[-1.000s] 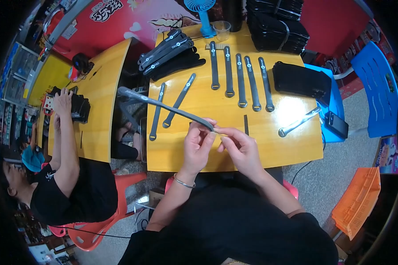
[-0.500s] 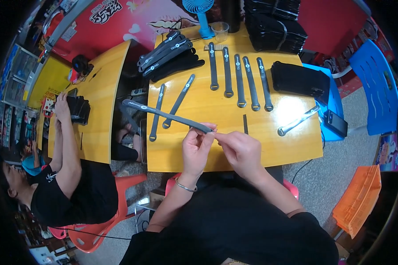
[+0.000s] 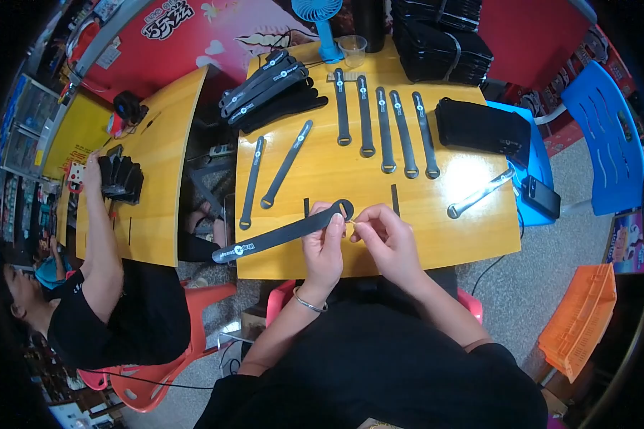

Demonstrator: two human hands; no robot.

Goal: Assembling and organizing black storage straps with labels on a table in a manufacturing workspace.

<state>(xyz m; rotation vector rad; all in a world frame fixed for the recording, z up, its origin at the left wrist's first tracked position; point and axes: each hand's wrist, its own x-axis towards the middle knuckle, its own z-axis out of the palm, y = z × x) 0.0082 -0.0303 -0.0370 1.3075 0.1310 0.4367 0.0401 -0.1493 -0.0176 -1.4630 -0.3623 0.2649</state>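
Over the yellow tabletop (image 3: 451,236), a flat, smooth dark strap (image 3: 283,234) with white markings slants from the left hand (image 3: 323,247), which pinches it by its rounded, slotted end; the right hand (image 3: 388,237) pinches a tiny yellowish bit (image 3: 351,221). Beyond, a clear plastic cup (image 3: 353,52) stands beside a blue fan (image 3: 326,36).

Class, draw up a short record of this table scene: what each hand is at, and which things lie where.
Left hand: holds a dark grey strap near its slotted end
Right hand: beside that end, fingertips close together; what they pinch, if anything, is too small to tell
Table: yellow
Table middle: row of five straps
Table left: two straps, pile of straps beyond
Table right: black pouch, lone strap
Far side: blue fan, clear cup
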